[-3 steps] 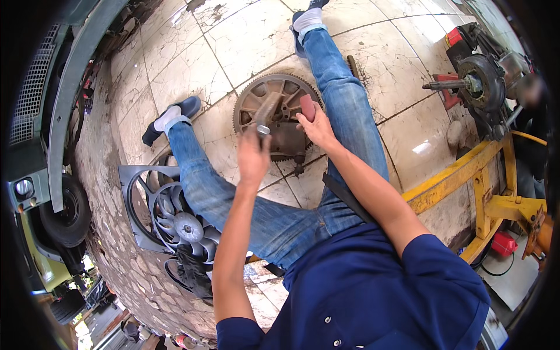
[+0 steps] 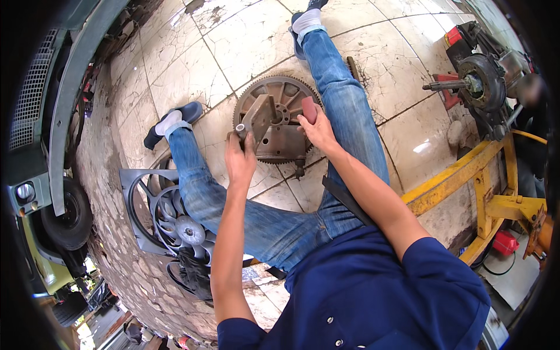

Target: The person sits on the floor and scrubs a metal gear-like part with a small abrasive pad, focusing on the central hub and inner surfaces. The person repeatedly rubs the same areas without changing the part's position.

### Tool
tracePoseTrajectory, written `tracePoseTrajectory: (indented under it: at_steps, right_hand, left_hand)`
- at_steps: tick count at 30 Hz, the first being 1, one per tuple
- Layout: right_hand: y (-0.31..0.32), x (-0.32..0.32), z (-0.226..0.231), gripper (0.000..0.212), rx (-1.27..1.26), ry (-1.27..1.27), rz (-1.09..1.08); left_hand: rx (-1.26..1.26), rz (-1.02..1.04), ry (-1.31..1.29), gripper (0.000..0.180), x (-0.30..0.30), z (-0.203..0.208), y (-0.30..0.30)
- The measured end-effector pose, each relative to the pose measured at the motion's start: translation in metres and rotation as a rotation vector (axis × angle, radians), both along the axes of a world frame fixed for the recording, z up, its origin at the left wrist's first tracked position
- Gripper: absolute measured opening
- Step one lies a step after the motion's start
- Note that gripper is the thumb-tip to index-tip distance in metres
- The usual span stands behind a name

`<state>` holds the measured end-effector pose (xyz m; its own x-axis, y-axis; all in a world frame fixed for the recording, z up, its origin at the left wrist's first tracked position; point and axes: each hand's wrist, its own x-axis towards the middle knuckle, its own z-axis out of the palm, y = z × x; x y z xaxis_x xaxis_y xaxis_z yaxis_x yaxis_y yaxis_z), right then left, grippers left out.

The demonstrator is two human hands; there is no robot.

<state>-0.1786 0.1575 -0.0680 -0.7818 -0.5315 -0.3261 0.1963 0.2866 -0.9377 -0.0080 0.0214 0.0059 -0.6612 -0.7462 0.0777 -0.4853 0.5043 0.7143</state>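
Observation:
My left hand (image 2: 239, 161) is closed on the near end of a worn, flat metal arm (image 2: 258, 119), which has a round bright pin or bushing at that end. The arm is tilted above a toothed flywheel (image 2: 244, 100) lying on the floor between my legs. A reddish, folded piece that looks like sandpaper (image 2: 309, 109) is gripped in my right hand (image 2: 319, 131), just right of the flywheel. Over the near part of the wheel sits a rectangular metal block (image 2: 284, 142) with a stubby fitting (image 2: 300, 166); whether it is fixed to the wheel cannot be seen.
A radiator fan assembly (image 2: 189, 230) lies by my left leg. On the right are a yellow metal frame (image 2: 449, 175) and a mechanical assembly with a shaft (image 2: 478, 81). A vehicle's front (image 2: 35, 146) stands at the left, with a tyre (image 2: 67, 213) below it.
My left hand has shifted a little left, and the metal arm has turned to show its flat side. The right hand with the reddish piece has barely moved.

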Motion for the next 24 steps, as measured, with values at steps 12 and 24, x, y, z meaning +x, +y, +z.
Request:
tracePoseTrajectory:
  at_steps: [12, 24]
  right_hand:
    - [-0.021, 0.011, 0.002, 0.057, -0.018, 0.108, 0.089]
    - [0.0, 0.035, -0.016, 0.046, 0.363, 0.189, 0.525]
  left_hand:
    - [0.144, 0.068, 0.059, 0.018, 0.045, 0.107, 0.029]
    - [0.39, 0.219, 0.001, 0.025, 0.033, 0.042, 0.037]
